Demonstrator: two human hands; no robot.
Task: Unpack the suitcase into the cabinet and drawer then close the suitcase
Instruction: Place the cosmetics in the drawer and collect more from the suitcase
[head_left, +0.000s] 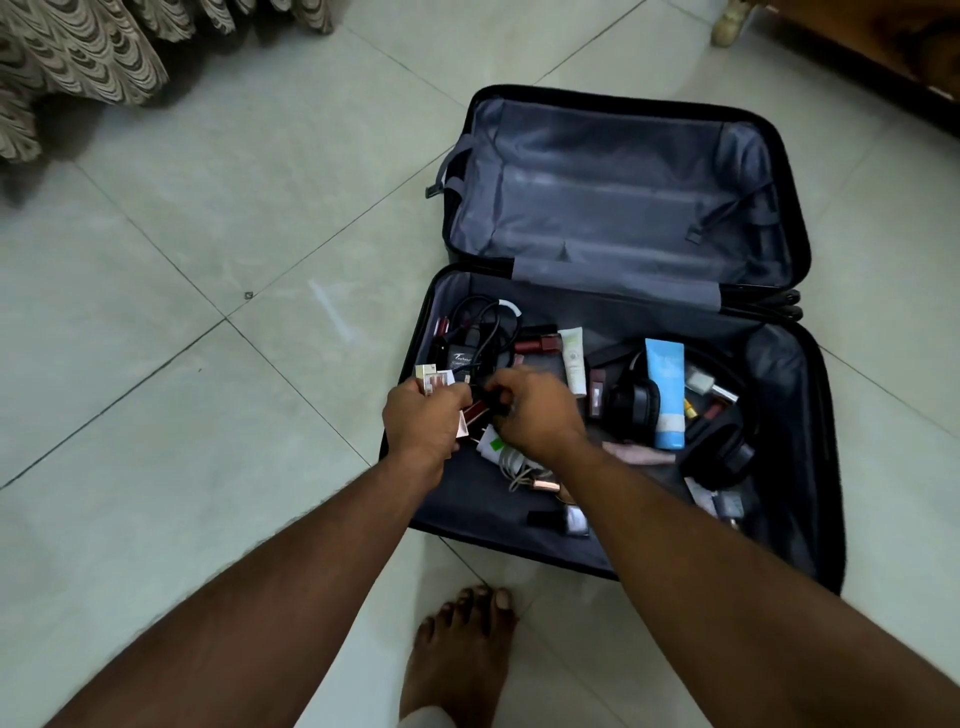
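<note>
The suitcase (613, 322) is lying open on the tiled floor (208, 364), its bare lined lid spreading toward twelve o'clock and its filled half sitting nearer the person. The left hand (423, 415) is gripping a bunch of small boxes and tubes (434, 382) over the filled half's nine o'clock side. The right hand (537, 410) is hovering just beside it at three o'clock, fingers curling around a small dark item (493, 405) too blurred to identify. A black charger with cables (467, 343) is lying at eleven o'clock of the hands; a blue tube (667, 395) and black headphones (691, 415) are resting at three o'clock. A bare foot (457, 654) is standing at six o'clock.
</note>
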